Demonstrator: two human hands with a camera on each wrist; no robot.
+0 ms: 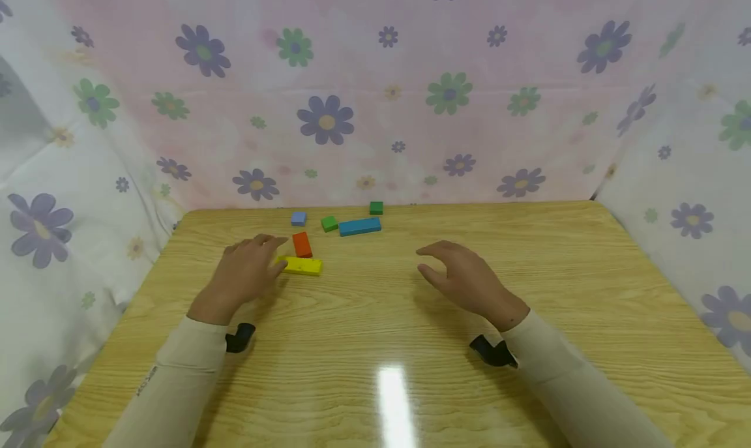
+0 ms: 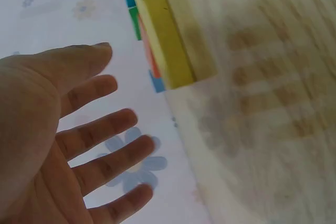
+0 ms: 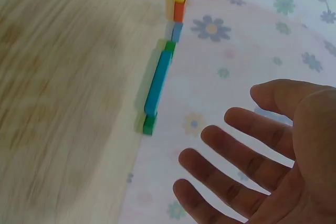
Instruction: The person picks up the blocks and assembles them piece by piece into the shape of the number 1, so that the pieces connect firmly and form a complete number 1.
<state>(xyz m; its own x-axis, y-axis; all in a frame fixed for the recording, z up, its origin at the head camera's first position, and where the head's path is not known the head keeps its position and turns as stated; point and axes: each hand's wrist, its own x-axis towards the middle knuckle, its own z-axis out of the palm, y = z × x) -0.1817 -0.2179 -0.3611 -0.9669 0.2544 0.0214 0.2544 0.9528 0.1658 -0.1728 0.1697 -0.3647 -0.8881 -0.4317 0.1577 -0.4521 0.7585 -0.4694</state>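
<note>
My left hand point(image 1: 246, 273) hovers over the left part of the table, fingers spread, nothing held. Its thumb overlaps the left end of a yellow block point(image 1: 304, 266) in the head view. Just behind that lies a red block point(image 1: 302, 244). Farther back are a small light-blue block point(image 1: 299, 219), a small green block point(image 1: 330, 224), a long blue block point(image 1: 360, 227) and a small dark-green block point(image 1: 376, 208). Over the table right of the blocks is my right hand point(image 1: 469, 280), with loosely extended fingers and nothing in it. In the right wrist view its fingers point(image 3: 247, 156) are apart.
The wooden table point(image 1: 364, 317) has a bright light reflection near its front. A flowered cloth point(image 1: 387, 128) hangs along the back edge and both sides. Black wrist straps point(image 1: 240, 338) show below the cream sleeves point(image 1: 182, 370).
</note>
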